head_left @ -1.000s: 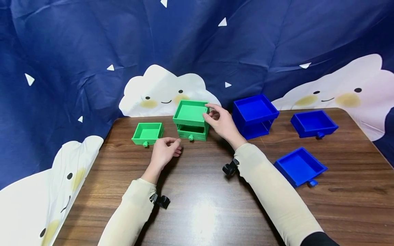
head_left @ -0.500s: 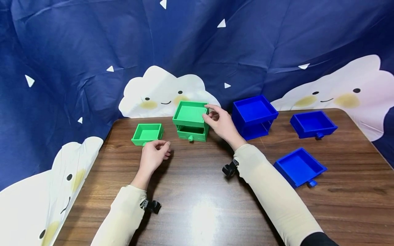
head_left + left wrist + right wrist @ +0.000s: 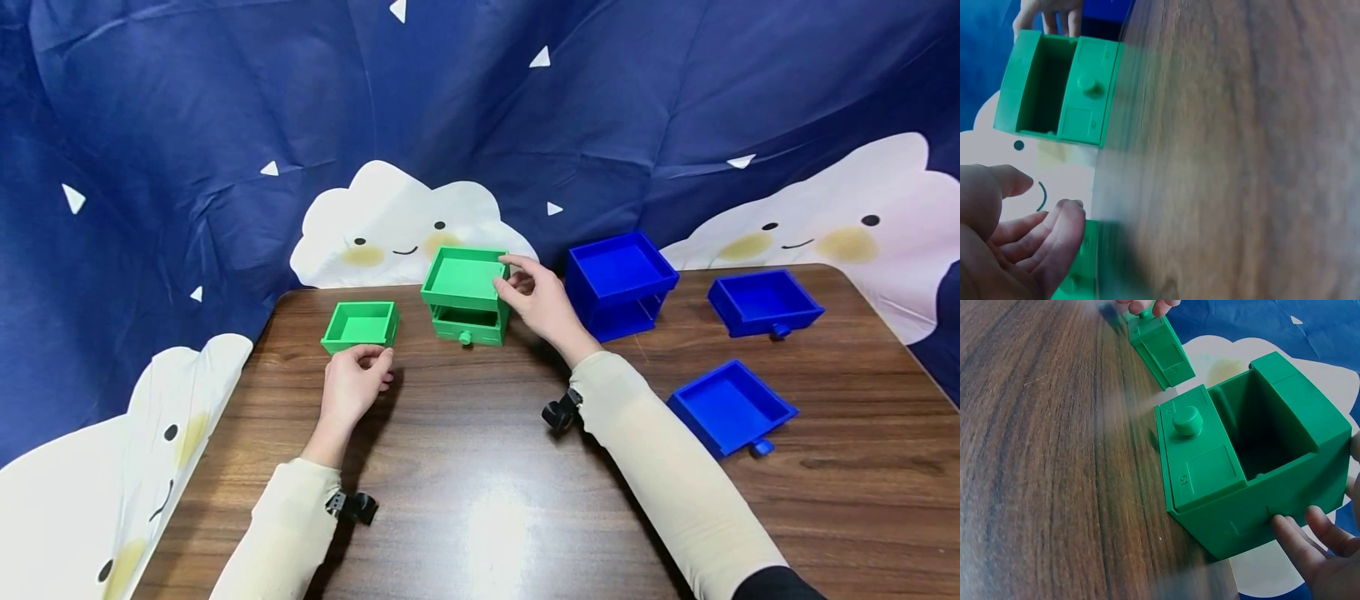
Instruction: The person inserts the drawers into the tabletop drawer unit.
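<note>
The right hand grips the top right edge of the green cabinet, which stands upright at the back of the surface; its upper slot is empty and its lower drawer is shut, with a round knob facing forward. The left hand reaches to the loose green drawer just left of the cabinet, thumb and fingers pinching at its front knob. The drawer is probably light, stiff moulded plastic with thin walls and a smooth, slightly slick face, so the knob or the two side walls look like the best places to hold it. It should slide easily on the dark wood-grain surface. To the right stand a blue cabinet and two blue drawers of the same boxy shape.
</note>
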{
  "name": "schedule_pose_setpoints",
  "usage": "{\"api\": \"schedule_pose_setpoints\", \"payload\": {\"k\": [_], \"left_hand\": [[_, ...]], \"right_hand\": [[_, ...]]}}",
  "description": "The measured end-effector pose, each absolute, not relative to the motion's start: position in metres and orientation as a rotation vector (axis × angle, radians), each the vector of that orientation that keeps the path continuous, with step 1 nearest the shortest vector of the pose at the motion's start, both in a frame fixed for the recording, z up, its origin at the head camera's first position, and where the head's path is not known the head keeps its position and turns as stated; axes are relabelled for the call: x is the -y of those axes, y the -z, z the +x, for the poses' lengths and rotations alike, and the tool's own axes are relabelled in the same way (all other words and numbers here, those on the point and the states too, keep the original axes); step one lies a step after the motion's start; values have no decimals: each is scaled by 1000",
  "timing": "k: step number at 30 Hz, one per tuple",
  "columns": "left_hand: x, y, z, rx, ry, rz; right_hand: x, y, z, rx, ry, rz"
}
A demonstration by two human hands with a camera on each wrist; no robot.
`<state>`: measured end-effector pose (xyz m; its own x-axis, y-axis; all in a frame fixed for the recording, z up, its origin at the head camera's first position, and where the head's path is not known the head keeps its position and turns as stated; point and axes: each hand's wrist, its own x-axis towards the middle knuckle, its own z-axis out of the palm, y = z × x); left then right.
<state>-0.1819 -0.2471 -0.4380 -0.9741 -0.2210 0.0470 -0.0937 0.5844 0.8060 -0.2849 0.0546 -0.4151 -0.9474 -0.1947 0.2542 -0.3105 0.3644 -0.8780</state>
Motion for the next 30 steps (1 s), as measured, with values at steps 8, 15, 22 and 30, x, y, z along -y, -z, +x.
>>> {"api": "schedule_pose_setpoints", "payload": {"k": [8,15,22,30], "left_hand": [[256,435,-181,2630,1322,304],[265,436,-179,2611,1313,356],[273,438,-179,2620,1275,382],[280,440,-181,2627,1254,403]], "right_hand": [[-55,416,-285,2499,-1667,467],[-55,417,-286,2491,-1674,477],[-55,418,-285,2492,-1661,471],[-55,419,-286,2486,-1666,476]]}}
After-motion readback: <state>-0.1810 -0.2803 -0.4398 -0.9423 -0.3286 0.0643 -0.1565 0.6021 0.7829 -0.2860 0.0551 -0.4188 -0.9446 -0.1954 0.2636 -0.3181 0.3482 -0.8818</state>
